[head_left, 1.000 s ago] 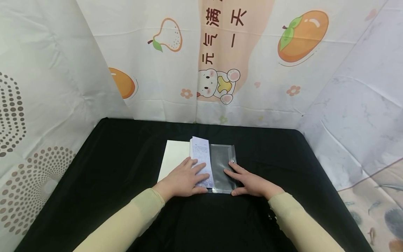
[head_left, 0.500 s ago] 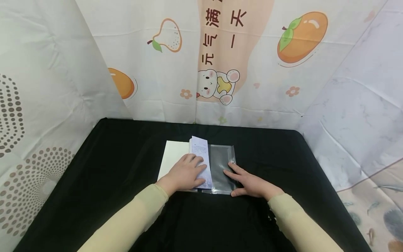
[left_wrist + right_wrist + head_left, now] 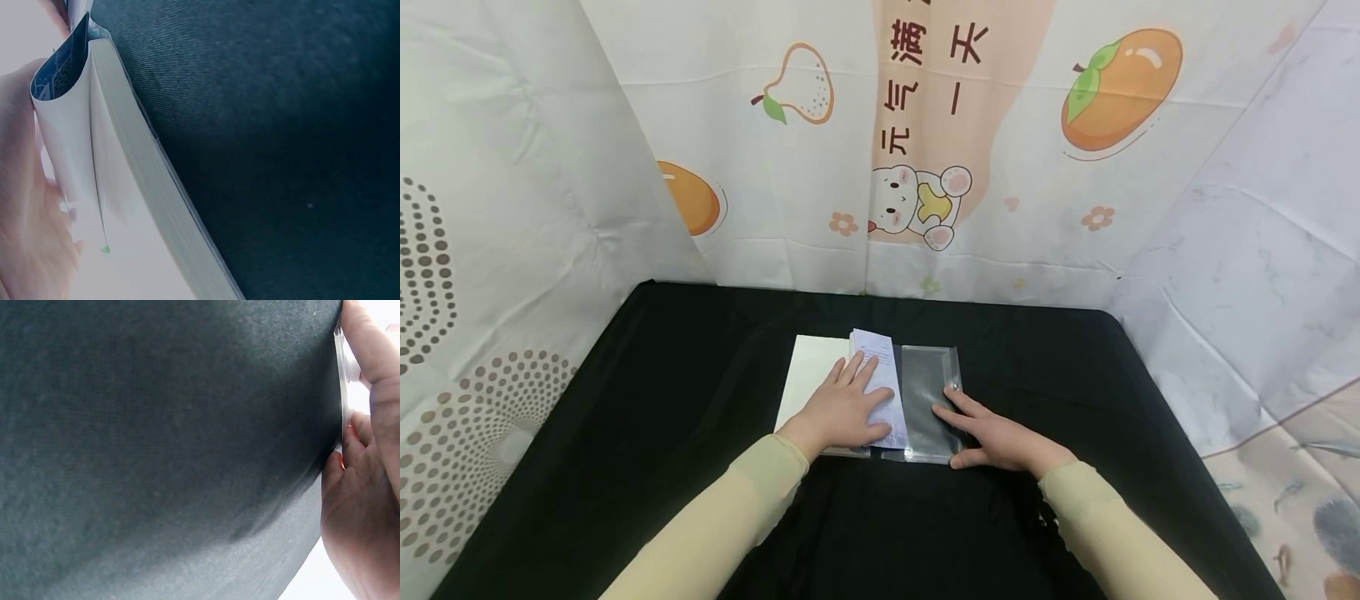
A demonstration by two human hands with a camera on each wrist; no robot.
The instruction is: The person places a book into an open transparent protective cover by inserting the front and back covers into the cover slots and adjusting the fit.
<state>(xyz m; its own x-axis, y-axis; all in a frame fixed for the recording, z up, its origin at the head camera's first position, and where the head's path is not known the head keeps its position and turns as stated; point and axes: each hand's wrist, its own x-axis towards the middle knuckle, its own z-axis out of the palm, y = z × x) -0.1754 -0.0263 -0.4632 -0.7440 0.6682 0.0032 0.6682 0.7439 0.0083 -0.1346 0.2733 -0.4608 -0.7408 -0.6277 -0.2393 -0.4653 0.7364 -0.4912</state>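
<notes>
An open book [image 3: 808, 375] lies on the black cloth, pale page up. Its printed flap [image 3: 887, 421] folds over beside the page; in the left wrist view the flap [image 3: 65, 144] bends in a curve with a dark blue inner side, against the thick page block [image 3: 140, 162]. My left hand [image 3: 842, 412] rests on the flap and page with fingers spread. A clear plastic book cover [image 3: 921, 383] extends to the right. My right hand [image 3: 1000, 437] presses its outer edge with spread fingers; in the right wrist view the fingertips touch the thin plastic edge [image 3: 342, 369].
Black cloth [image 3: 700, 400] covers the table around the book. Patterned white curtains [image 3: 760, 192] hang behind and at both sides. The table's far edge lies a little beyond the book.
My left hand has shifted slightly up and left from the flap's lower part, its fingers bending and then straightening. The flap's top has dropped a little. My right hand has stayed put.
</notes>
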